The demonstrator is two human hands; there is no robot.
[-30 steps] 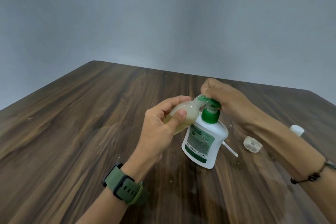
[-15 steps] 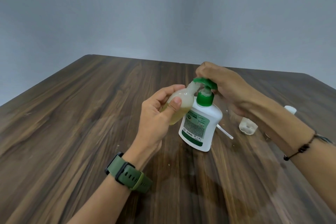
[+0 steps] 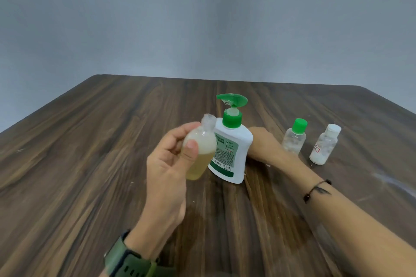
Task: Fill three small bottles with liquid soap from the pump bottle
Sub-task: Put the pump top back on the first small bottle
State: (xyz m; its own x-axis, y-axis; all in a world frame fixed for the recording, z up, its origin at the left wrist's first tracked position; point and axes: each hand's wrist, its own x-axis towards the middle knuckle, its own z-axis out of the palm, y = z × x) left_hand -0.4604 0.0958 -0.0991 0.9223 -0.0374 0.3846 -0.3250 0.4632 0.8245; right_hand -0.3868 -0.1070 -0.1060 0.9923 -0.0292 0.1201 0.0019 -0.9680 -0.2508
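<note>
Grey wall rises behind a dark wood-grain counter, where the white pump bottle with its green pump head stands near the middle. Just in front of it and to the left, the left hand holds a small bottle tilted off the counter, thumb across its front and fingers curled behind: a firm grip round the body. It is uncapped, with foam at the neck and yellowish soap filling most of it.

I judge this bottle light, thin-walled and easy to squeeze, probably slick with soap near the mouth, so the mid-body hold suits it; pressing harder could push soap out.

The right hand lies behind the pump bottle's right side, mostly hidden, and I cannot tell whether its grip is clenched or released. Farther right stand two capped small bottles, a green-capped bottle and a white-capped bottle, each showing a little whitish content.
</note>
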